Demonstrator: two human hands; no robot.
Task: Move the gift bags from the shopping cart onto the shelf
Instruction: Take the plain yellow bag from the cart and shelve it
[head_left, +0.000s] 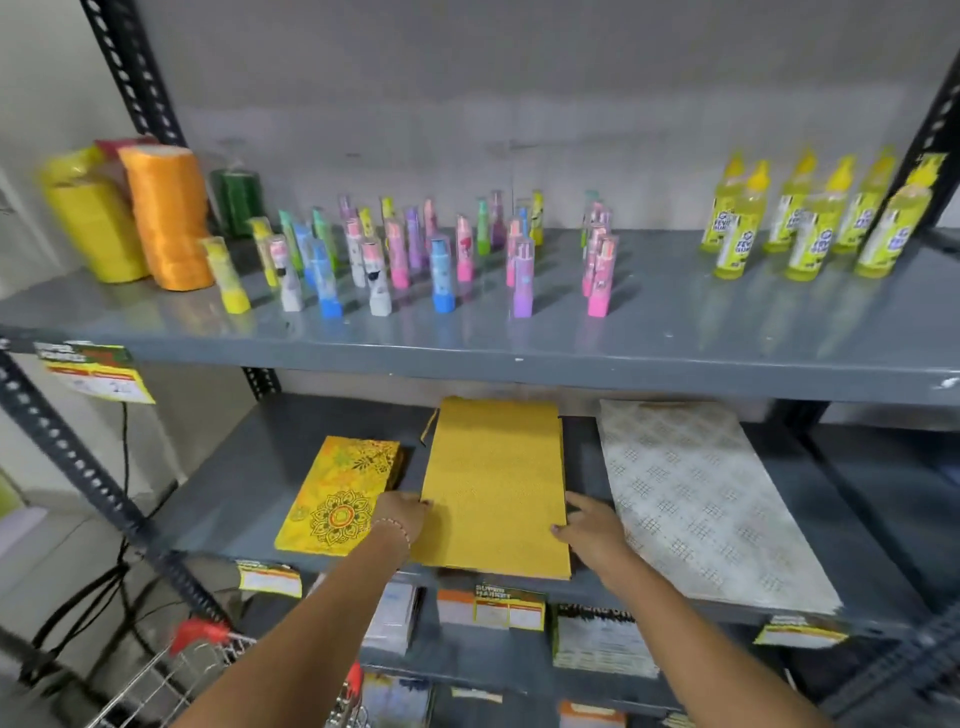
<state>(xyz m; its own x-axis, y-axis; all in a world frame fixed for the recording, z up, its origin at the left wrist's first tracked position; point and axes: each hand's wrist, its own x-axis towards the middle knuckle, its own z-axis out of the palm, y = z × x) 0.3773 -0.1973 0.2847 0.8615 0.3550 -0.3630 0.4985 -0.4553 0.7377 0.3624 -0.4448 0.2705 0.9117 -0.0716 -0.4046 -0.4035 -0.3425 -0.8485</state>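
Left hand (402, 512), right hand (589, 525) flank plain yellow gift bag (493, 483) (flat on shelf (234, 488)), fingers loosely touching edges.

Soft, even indoor light, fairly bright. Above the hands, the upper shelf (519, 358) carries pale sheen, and the small bottles (441, 275) throw short shadows across it. Motion blur smears everything slightly. Wide-angle bending bows the uprights (130, 67) at the edges.
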